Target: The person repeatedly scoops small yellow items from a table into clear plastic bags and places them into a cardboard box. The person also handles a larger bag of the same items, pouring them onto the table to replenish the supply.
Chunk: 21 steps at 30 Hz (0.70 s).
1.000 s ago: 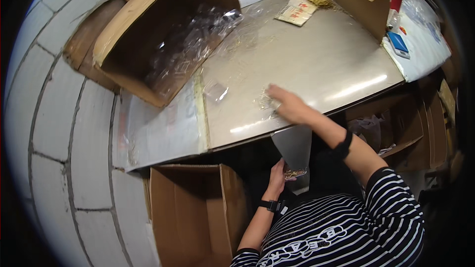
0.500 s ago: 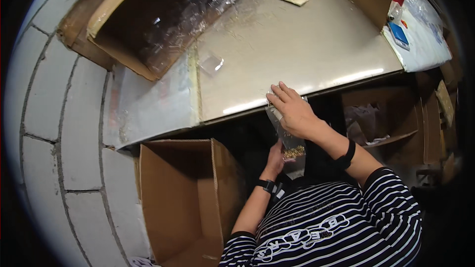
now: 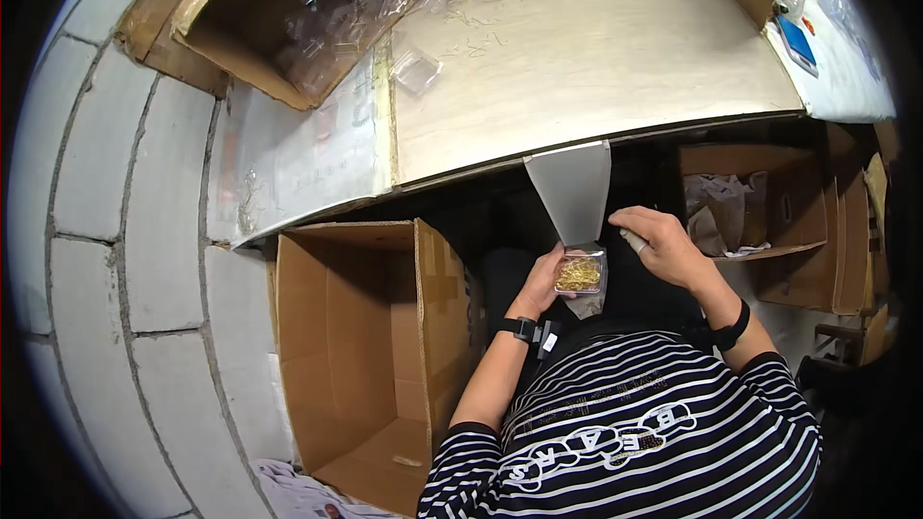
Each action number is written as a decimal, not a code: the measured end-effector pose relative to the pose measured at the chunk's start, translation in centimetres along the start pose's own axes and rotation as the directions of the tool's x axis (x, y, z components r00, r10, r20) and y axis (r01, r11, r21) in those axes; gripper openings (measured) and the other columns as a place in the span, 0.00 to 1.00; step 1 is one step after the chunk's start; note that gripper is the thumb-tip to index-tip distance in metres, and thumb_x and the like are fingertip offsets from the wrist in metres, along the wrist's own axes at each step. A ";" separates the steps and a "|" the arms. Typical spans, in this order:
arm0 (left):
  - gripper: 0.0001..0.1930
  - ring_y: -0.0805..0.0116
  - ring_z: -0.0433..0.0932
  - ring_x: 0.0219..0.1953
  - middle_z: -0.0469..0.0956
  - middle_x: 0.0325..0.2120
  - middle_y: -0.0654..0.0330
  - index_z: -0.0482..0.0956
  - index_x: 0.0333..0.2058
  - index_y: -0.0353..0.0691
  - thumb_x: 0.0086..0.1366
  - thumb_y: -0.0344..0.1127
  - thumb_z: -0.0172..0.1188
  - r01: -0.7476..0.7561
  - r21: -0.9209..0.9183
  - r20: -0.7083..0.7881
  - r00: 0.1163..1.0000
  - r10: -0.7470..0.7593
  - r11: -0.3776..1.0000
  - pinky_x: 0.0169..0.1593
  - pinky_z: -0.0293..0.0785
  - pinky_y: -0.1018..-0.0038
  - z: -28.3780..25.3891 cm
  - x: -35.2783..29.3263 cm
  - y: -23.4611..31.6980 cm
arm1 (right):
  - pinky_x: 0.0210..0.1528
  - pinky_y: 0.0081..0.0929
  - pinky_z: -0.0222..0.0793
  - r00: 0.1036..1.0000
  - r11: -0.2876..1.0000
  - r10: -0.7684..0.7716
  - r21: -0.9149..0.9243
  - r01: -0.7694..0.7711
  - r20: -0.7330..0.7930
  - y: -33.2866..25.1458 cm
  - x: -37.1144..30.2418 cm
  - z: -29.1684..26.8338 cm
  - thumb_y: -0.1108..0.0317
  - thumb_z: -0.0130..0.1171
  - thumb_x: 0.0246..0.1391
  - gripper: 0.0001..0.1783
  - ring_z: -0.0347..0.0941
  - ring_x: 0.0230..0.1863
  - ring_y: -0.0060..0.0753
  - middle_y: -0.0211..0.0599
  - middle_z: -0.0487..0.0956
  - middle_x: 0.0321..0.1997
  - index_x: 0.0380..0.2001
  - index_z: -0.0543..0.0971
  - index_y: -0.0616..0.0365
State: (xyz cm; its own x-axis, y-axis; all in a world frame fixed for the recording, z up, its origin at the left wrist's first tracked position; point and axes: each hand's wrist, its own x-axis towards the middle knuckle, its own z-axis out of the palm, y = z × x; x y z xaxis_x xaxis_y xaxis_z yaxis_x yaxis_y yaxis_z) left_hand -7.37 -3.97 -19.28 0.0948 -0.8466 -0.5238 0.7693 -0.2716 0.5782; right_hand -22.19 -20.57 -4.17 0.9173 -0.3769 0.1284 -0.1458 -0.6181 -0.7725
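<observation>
My left hand [image 3: 543,281] grips a small clear plastic box [image 3: 603,274] by its left side, low in front of my body. Thin gold wire pieces [image 3: 579,275] lie heaped inside it. Behind the box, a pale grey tapering panel [image 3: 569,190] runs from the table's front edge down toward my lap; a narrow grey piece also shows below the box. To the right of the panel, my right hand [image 3: 663,248] hovers with fingers loosely bent and apart. Nothing shows between them. A whitish cover wraps one of its digits.
A tilted cardboard box [image 3: 231,38] of clear plastic cases lies on the table [image 3: 596,67]. One clear case [image 3: 416,71] and scattered gold wires are beside it. An open carton [image 3: 356,365] stands at my left, another box [image 3: 803,202] with crumpled paper at right. A blue device [image 3: 797,43] lies far right.
My right hand has left the panel's upper end and moved right and toward me. The box in my left hand has risen slightly and now faces upward. The view has shifted.
</observation>
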 end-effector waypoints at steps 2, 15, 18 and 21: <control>0.26 0.69 0.81 0.27 0.80 0.32 0.55 0.72 0.45 0.31 0.70 0.52 0.39 0.008 0.034 0.032 0.999 -0.009 0.999 0.19 0.77 0.79 -0.1 -0.8 0.3 | 0.43 0.35 0.72 0.999 1.000 0.011 0.026 -0.012 0.040 0.2 -0.6 0.3 0.80 0.54 0.47 0.15 0.75 0.43 0.50 0.46 0.77 0.42 0.42 0.75 0.65; 0.18 0.68 0.79 0.38 0.75 0.43 0.53 0.65 0.51 0.32 0.66 0.36 0.52 -0.446 0.015 -0.063 0.893 0.446 0.895 0.33 0.83 0.74 7.7 -6.8 6.2 | 0.67 0.46 0.47 0.914 0.884 -0.388 -0.231 0.405 0.119 -2.5 -1.6 3.1 0.70 0.60 0.47 0.29 0.59 0.64 0.39 0.42 0.68 0.59 0.55 0.68 0.59; 0.16 0.70 0.80 0.36 0.76 0.39 0.54 0.68 0.49 0.32 0.67 0.37 0.51 -0.462 0.048 -0.081 0.882 0.464 0.886 0.31 0.83 0.75 7.6 -7.0 6.1 | 0.66 0.48 0.48 0.907 0.881 -0.413 -0.217 0.421 0.085 -2.7 -1.5 3.2 0.75 0.60 0.42 0.31 0.60 0.64 0.40 0.43 0.68 0.59 0.54 0.68 0.59; 0.16 0.70 0.80 0.35 0.77 0.38 0.54 0.69 0.48 0.32 0.68 0.38 0.49 -0.483 0.049 -0.115 0.867 0.485 0.874 0.29 0.82 0.76 7.3 -6.8 5.5 | 0.65 0.46 0.52 0.891 0.857 -0.445 -0.243 0.454 0.091 -3.3 -1.6 3.4 0.74 0.59 0.42 0.27 0.65 0.59 0.38 0.40 0.71 0.54 0.50 0.71 0.59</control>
State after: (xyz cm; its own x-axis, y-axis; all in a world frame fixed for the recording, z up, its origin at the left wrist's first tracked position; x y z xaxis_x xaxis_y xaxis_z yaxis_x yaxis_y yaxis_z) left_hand -8.35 -3.05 -7.97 0.5277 -0.8132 -0.2453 0.5963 0.1490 0.7888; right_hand -21.90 -15.59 -3.95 0.9158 0.0026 0.4017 0.2009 -0.8688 -0.4525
